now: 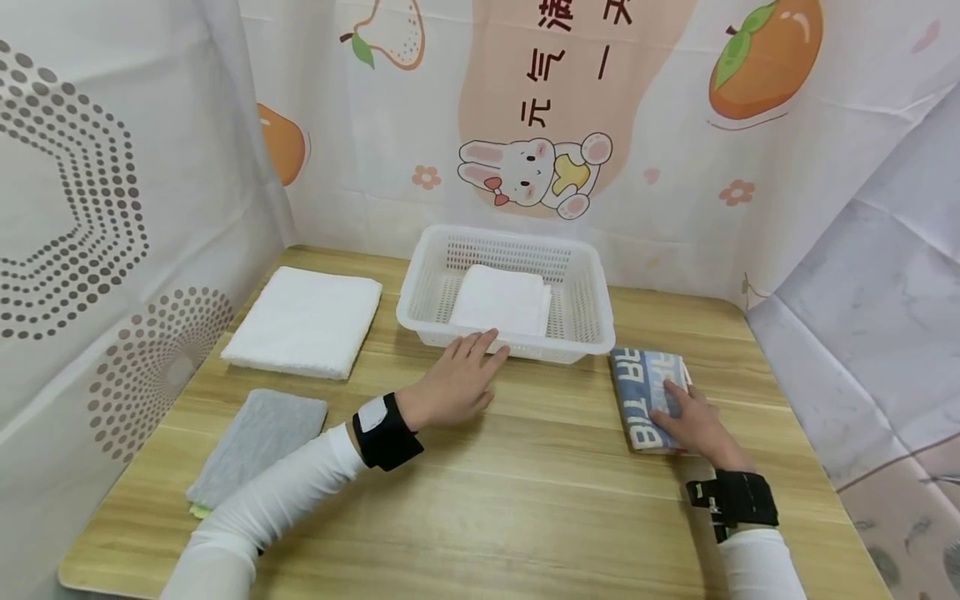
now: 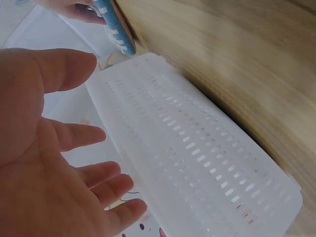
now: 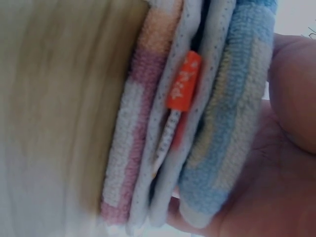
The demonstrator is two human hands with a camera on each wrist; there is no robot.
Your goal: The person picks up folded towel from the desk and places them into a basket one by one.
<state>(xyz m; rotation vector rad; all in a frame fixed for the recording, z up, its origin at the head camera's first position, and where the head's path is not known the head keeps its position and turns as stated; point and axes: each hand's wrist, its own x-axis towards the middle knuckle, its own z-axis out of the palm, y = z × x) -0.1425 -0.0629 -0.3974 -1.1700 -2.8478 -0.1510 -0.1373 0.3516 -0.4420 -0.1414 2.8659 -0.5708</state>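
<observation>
In the head view my left hand reaches to the front rim of a white perforated plastic basket, its fingers extended. The left wrist view shows that hand beside the basket, holding nothing. A folded white towel lies inside the basket. At the right, my right hand grips a folded blue towel with white lettering, thumb and a finger over its top. In the right wrist view the towel's stacked layers and an orange tag show; the fingertips are mostly hidden.
A thick folded white towel lies at the back left of the wooden table. In front of it lies a folded grey cloth, with a yellow-green edge under it. A printed curtain hangs behind the table.
</observation>
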